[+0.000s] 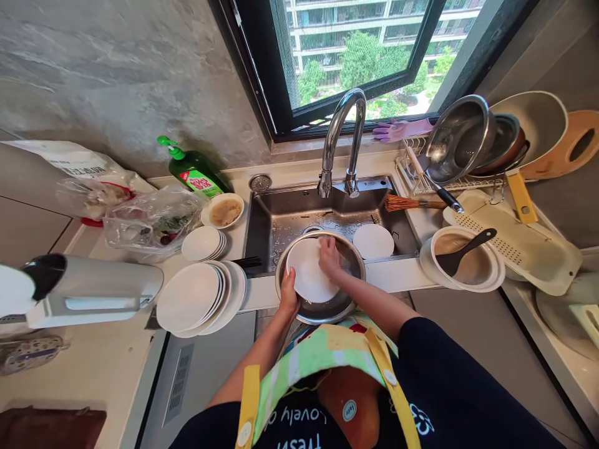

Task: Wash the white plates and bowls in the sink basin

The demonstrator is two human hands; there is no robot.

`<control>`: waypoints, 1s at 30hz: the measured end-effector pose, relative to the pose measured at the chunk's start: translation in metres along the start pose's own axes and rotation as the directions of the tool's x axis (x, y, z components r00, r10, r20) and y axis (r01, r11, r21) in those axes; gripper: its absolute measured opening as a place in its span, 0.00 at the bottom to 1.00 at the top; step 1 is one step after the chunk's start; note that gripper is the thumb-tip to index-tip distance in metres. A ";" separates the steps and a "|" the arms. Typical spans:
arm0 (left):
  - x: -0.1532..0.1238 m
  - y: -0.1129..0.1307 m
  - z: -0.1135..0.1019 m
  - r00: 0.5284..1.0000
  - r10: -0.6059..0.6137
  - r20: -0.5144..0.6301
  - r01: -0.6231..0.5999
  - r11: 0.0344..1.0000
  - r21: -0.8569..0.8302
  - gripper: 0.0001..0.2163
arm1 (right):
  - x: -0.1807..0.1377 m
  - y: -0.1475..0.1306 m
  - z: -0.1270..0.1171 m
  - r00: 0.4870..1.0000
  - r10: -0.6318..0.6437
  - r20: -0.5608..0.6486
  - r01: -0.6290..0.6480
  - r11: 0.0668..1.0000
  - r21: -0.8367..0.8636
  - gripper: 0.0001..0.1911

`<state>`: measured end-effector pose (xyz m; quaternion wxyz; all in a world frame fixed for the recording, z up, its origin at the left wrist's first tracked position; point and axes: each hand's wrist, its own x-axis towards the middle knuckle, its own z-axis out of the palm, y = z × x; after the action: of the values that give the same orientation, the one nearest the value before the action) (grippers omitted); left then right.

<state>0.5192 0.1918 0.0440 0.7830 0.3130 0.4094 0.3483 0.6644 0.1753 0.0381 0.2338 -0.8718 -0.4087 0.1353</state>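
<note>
A white plate is held tilted over a metal basin at the front of the sink. My left hand grips the plate's lower left edge, thumb on top. On the plate's upper right part my right hand rests with its fingers curled together; whatever may be in them is hidden. Another white plate lies in the sink, just right of the basin. Left of the sink stand a stack of white plates and a smaller stack of white dishes.
A chrome faucet arches over the sink. Left are chopsticks, a bowl with food remains and a green soap bottle. Right are a brush, a white pot with a black spatula, and a dish rack.
</note>
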 end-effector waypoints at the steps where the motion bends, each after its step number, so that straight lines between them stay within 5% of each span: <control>1: 0.000 0.000 0.000 1.000 -0.008 0.008 0.008 1.000 -0.001 0.23 | 0.003 -0.005 0.004 0.999 -0.010 -0.037 0.013 0.996 0.090 0.19; 6: 0.006 0.002 -0.001 0.997 -0.064 0.053 0.067 0.996 -0.052 0.19 | 0.001 -0.034 0.019 0.975 -0.193 -0.111 0.222 0.862 0.455 0.17; 11: 0.008 0.004 0.003 0.996 -0.086 -0.008 0.084 0.987 -0.139 0.16 | -0.022 -0.041 0.022 0.892 -0.452 0.009 0.366 0.733 0.574 0.15; 16: 0.006 0.007 0.012 0.990 -0.087 -0.112 0.065 0.979 -0.191 0.16 | -0.038 -0.017 0.005 0.733 -0.610 0.299 0.426 0.756 0.497 0.15; 19: 0.004 0.008 0.015 0.991 -0.068 -0.116 0.044 0.980 -0.197 0.14 | -0.039 0.002 -0.010 0.674 -0.524 0.520 0.456 0.849 0.266 0.15; 22: 0.003 0.006 0.014 0.996 -0.065 -0.062 0.054 0.986 -0.158 0.15 | -0.037 0.015 -0.016 0.738 -0.358 0.572 0.433 0.901 0.005 0.15; 25: 0.005 0.003 0.011 1.000 -0.030 0.001 0.030 0.995 -0.096 0.19 | -0.033 0.016 -0.008 0.859 -0.276 0.431 0.361 0.924 -0.129 0.16; 27: 0.008 0.003 0.009 0.999 -0.002 0.032 0.004 0.998 -0.065 0.20 | -0.030 0.012 0.001 0.912 -0.271 0.307 0.309 0.948 -0.082 0.15; 30: 0.010 0.005 0.009 0.999 0.014 0.042 -0.011 0.998 -0.062 0.21 | -0.024 0.004 0.007 0.906 -0.339 0.254 0.287 0.932 0.219 0.16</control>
<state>0.5300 0.2007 0.0478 0.7987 0.2984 0.3798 0.3589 0.6490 0.1567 0.0306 0.2669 -0.7413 -0.5596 0.2569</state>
